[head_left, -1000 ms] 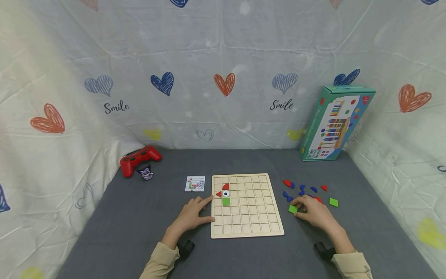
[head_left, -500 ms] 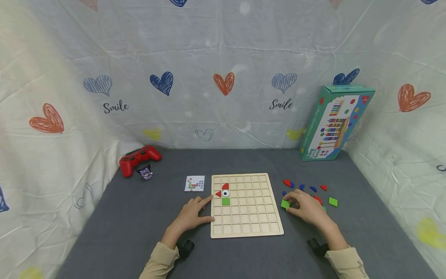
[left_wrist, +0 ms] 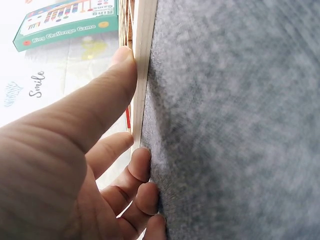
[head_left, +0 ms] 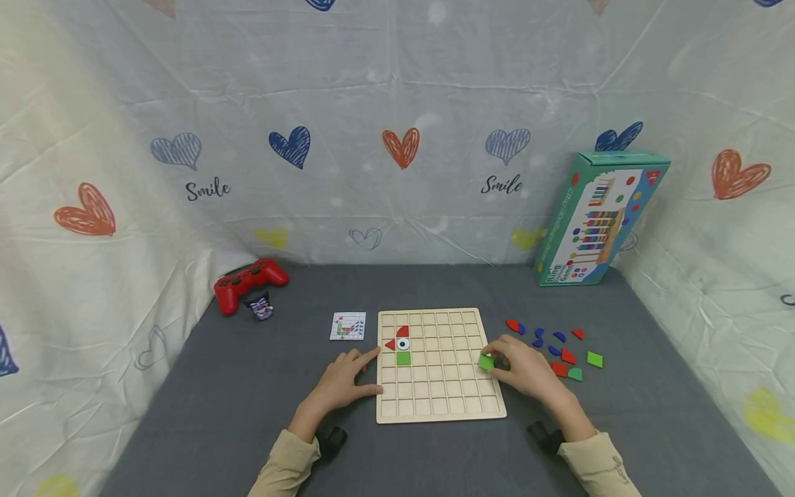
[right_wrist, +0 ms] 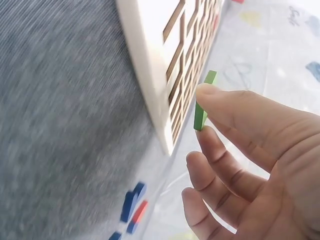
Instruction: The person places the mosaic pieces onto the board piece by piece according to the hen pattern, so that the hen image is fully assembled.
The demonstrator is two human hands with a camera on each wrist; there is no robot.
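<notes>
My right hand (head_left: 522, 366) pinches a green square tile (head_left: 486, 362) between thumb and fingers, over the right edge of the wooden grid board (head_left: 441, 419). In the right wrist view that tile (right_wrist: 201, 112) is seen edge-on, its face partly covered by the thumb. My left hand (head_left: 340, 382) rests at the board's left side, thumb and index finger spread and touching the edge; the left wrist view has the thumb (left_wrist: 107, 95) against it. Toward the board's upper left lie a red quarter-round piece (head_left: 403, 332), a red triangle (head_left: 390, 345), an eye tile (head_left: 403, 344) and another green square (head_left: 404, 359).
Right of the board are several loose blue, red and green pieces, including a green square (head_left: 594, 359) and a red triangle (head_left: 577, 334). A pattern card (head_left: 348, 326) lies left of it. Farther back are a red game controller (head_left: 250, 283), a small purple figure (head_left: 261, 308) and a green game box (head_left: 599, 221).
My right hand has carried the green square tile left from the loose pieces to above the board's right edge, uncovering pieces behind it. My left hand stays at the board's left edge.
</notes>
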